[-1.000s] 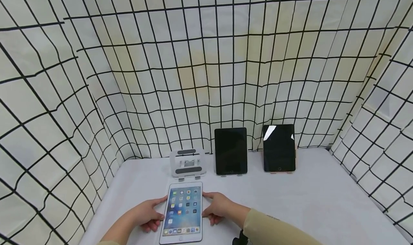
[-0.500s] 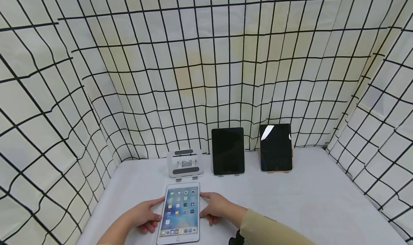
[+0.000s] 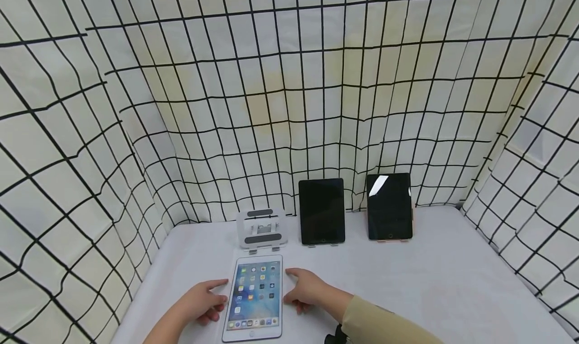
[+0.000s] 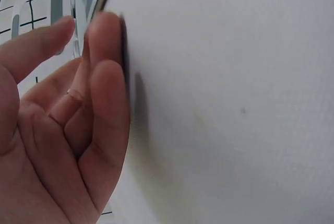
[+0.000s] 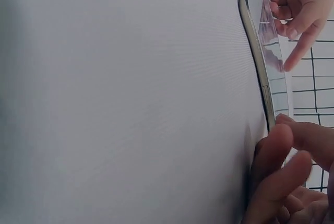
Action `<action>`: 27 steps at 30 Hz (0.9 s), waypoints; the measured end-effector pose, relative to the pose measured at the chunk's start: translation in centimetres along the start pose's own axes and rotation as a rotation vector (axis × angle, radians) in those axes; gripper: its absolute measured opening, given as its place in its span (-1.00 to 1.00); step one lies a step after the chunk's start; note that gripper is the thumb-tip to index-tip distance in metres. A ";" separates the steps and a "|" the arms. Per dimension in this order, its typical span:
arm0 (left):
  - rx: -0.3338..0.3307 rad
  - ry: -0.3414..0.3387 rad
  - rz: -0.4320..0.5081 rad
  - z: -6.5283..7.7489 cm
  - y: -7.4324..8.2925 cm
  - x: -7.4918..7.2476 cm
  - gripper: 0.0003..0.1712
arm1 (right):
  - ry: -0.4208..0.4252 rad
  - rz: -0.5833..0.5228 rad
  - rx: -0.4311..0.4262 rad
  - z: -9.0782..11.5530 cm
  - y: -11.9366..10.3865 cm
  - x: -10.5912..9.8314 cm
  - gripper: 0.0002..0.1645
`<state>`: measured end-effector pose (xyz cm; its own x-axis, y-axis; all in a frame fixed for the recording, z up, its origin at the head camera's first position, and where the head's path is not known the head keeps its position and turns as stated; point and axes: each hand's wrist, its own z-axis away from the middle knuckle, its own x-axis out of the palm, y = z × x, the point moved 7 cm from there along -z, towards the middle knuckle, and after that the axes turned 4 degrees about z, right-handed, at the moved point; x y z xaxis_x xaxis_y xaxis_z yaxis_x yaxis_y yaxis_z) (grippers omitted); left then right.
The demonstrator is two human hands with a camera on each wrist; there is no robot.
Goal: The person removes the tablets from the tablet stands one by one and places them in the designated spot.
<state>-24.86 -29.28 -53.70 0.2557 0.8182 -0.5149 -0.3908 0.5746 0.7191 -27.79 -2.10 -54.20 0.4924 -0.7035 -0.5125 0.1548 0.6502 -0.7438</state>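
Note:
A white tablet point(image 3: 255, 298) with its screen lit lies face up on the white table, its app icons showing. My left hand point(image 3: 199, 302) is beside its left edge, index finger extended and the other fingers loosely bent; a thin gap separates fingertip and tablet. Across from it my right hand point(image 3: 306, 289) is close by the right edge, with the index fingertip just off it. In the right wrist view the tablet's thin edge point(image 5: 259, 59) runs between both hands. Right behind the tablet stands a clear tablet stand point(image 3: 263, 239) with grey pads and nothing on it.
Two dark-screened tablets, one point(image 3: 322, 210) right of the clear stand and another point(image 3: 390, 206) farther right, lean upright on stands along the table's back. White cloth walls point(image 3: 271, 107) with a black grid enclose the table point(image 3: 429, 273) at the back and sides.
Both hands have let go of the white tablet's sides and drawn slightly outward. The tablet has stayed in place on the table.

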 end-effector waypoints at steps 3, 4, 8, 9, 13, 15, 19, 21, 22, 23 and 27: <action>-0.002 0.037 -0.011 0.1 0.2 -0.3 -0.33 | 0.009 -0.004 -0.004 0.2 0.2 -0.3 -0.14; 0.001 0.046 -0.016 0.2 0.3 -0.4 -0.33 | 0.010 -0.004 -0.004 0.2 0.3 -0.3 -0.14; 0.011 0.058 -0.032 0.5 0.9 -0.3 -0.34 | 0.024 0.011 -0.012 0.4 0.5 -0.7 -0.18; 0.016 0.060 -0.036 0.5 1.1 -0.3 -0.35 | 0.030 0.015 -0.012 0.4 0.6 -0.8 -0.19; 0.050 0.075 -0.040 0.5 1.9 0.0 -0.37 | 0.058 0.029 -0.019 0.6 0.8 -1.3 -0.27; 0.070 0.082 -0.031 0.3 2.3 0.2 -0.38 | 0.066 0.028 -0.026 0.6 0.8 -1.4 -0.30; 0.103 0.084 0.003 -0.1 3.3 0.9 -0.40 | 0.078 0.028 -0.048 0.7 1.0 -2.0 -0.34; 0.120 0.079 0.015 -0.3 3.8 1.4 -0.42 | 0.083 0.028 -0.056 0.7 1.1 -2.3 -0.38; 0.128 0.077 0.019 -0.3 4.1 1.7 -0.42 | 0.086 0.028 -0.059 0.6 1.1 -2.4 -0.40; 0.136 0.078 0.022 -0.4 4.3 1.8 -0.43 | 0.088 0.025 -0.061 0.7 1.2 -2.6 -0.42; 0.169 0.076 0.033 -0.6 5.1 2.5 -0.44 | 0.103 0.004 -0.061 0.8 1.5 -3.1 -0.46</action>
<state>-26.72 -24.29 -51.59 0.1754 0.8366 -0.5190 -0.2422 0.5477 0.8009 -28.42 1.29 -53.43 0.4021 -0.7287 -0.5543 0.0992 0.6365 -0.7649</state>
